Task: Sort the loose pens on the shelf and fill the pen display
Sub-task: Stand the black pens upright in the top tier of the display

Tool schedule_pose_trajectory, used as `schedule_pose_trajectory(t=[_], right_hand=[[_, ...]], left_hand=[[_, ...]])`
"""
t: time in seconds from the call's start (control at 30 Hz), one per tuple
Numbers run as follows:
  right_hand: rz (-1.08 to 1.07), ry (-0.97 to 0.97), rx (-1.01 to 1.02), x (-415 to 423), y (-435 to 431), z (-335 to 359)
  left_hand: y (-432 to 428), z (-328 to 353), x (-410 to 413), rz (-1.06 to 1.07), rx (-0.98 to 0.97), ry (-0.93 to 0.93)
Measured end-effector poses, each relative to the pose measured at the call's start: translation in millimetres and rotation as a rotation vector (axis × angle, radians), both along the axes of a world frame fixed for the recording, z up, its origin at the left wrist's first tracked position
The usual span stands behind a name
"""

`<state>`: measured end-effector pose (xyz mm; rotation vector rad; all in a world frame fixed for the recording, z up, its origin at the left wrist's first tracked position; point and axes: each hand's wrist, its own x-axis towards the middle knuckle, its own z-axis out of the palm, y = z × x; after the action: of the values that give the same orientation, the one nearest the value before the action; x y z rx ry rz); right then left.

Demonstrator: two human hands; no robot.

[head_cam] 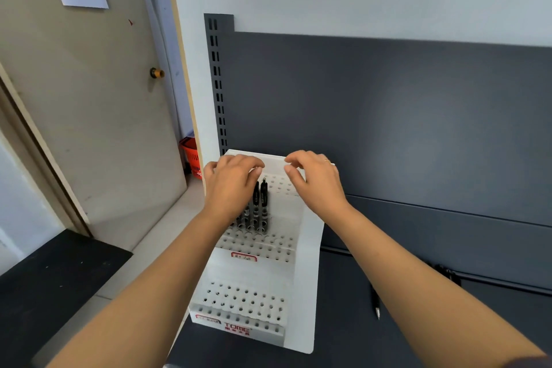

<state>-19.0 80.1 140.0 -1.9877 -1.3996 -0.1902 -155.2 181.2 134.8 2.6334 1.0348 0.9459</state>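
Hands over the pens standing in the display

The left hand (231, 185) curls down over the caps of the slim black plastic pens (263, 203); whether it pinches one I cannot tell. The right hand (313, 179) hovers just beside it, thumb and fingers loosely bent and apart, with nothing seen between them. The pens stand upright in the middle tier of the white stepped plastic display with rows of holes (307, 278). One loose dark pen with a pale tip (375, 302) lies on the dark grey metal shelf (343, 337) to the right. Such pens look light, stiff and smooth, best pinched mid-barrel and lowered straight; the display seems light enough to shift if knocked
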Motion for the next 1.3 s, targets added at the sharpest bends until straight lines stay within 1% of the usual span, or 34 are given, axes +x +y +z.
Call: schedule_pose_trajectory(t=[0.1,0.27,0.4,0.57,0.8,0.93,1.03,1.2,1.3], right_hand=[[-0.032,0.030,0.039,10.8,-14.0,-3.9],[-0.092,-0.009,0.039,37.6,-51.0,-12.2],[-0.146,-0.075,-0.038,71.4,-92.4,-27.1],[-0.200,0.024,-0.197,115.9,-148.9,-61.8],[-0.247,0.203,-0.385,160.7,-206.5,-101.5],[-0.232,0.303,-0.490,177.0,-218.5,-119.5],[-0.224,0.333,-0.523,183.4,-213.4,-132.3],[-0.238,0.322,-0.539,187.0,-189.1,-150.5],[-0.280,0.259,-0.566,185.2,-174.9,-157.7]], left_hand=[[-16.0,10.5,13.3,-0.049,0.072,-0.068],[-51.1,15.1,51.7,-0.168,0.173,-0.005],[-84.1,3.5,87.5,-0.284,0.204,0.041],[-127.9,-30.8,130.9,-0.408,0.131,0.140],[-175.5,-74.0,181.1,-0.475,0.008,0.278],[-189.0,-100.7,197.6,-0.428,-0.094,0.364],[-190.7,-119.9,201.4,-0.363,-0.166,0.419],[-183.2,-146.8,199.4,-0.269,-0.316,0.464],[-177.7,-161.7,198.7,-0.230,-0.427,0.487]])
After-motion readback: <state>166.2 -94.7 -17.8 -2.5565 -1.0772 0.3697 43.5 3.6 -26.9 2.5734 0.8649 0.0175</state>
